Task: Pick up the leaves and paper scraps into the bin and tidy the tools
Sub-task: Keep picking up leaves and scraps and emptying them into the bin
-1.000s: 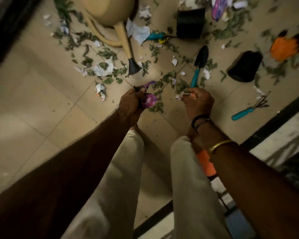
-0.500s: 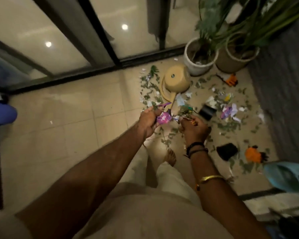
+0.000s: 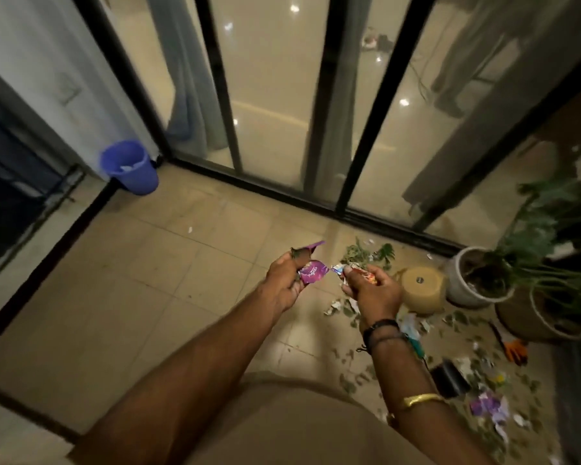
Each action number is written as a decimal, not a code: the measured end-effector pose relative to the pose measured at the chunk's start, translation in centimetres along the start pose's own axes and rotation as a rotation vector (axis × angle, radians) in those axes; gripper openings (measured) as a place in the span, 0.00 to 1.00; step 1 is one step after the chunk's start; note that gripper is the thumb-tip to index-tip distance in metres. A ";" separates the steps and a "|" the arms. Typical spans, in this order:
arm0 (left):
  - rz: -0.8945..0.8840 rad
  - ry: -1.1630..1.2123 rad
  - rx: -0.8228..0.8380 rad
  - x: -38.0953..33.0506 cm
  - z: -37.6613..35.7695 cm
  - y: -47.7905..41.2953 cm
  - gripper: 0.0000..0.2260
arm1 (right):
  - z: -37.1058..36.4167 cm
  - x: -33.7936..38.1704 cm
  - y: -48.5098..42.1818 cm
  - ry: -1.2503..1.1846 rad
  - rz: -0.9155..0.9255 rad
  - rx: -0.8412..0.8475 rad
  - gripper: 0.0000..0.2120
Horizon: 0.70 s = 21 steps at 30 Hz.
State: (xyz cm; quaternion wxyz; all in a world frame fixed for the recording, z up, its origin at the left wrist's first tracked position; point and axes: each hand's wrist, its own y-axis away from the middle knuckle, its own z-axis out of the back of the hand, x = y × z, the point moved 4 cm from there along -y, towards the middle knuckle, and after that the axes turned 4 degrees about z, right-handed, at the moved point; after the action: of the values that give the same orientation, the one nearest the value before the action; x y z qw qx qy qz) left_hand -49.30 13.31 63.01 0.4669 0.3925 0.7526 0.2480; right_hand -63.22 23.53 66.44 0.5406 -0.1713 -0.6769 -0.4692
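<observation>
My left hand (image 3: 287, 280) grips purple wrapper scraps (image 3: 312, 274) together with a few leaves. My right hand (image 3: 371, 292) grips a bunch of red and white paper scraps (image 3: 341, 270). Both hands are raised in front of me above the tiled floor. A blue bin (image 3: 128, 167) stands in the far left corner by the glass door, some paper inside it. Leaves and paper scraps (image 3: 366, 256) lie scattered on the floor to the right. An orange glove (image 3: 515, 350) and a black tool (image 3: 450, 379) lie among them.
A beige watering can (image 3: 421, 293) lies on the floor near two potted plants (image 3: 477, 280) at the right. Sliding glass doors (image 3: 282, 112) with black frames run along the back. A black floor track (image 3: 47, 243) runs at the left.
My view has lifted and turned left, bringing the blue bin and glass doors into sight. Both hands kept their scraps and rose away from the littered floor.
</observation>
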 end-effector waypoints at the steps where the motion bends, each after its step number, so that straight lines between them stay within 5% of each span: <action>1: -0.015 0.028 -0.016 -1.7 1.7 0.0 0.06 | -2.5 0.3 0.5 0.009 0.014 0.029 0.14; 21: -0.312 0.392 -0.417 -36.0 31.0 -7.3 0.14 | -52.6 1.2 1.8 0.181 0.067 0.589 0.14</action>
State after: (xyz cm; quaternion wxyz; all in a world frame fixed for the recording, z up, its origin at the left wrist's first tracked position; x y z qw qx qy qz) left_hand -14.86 -20.30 62.22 0.4157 0.1131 0.8124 0.3929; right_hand -32.27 -19.05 67.06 0.6402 0.0129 -0.7270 -0.2479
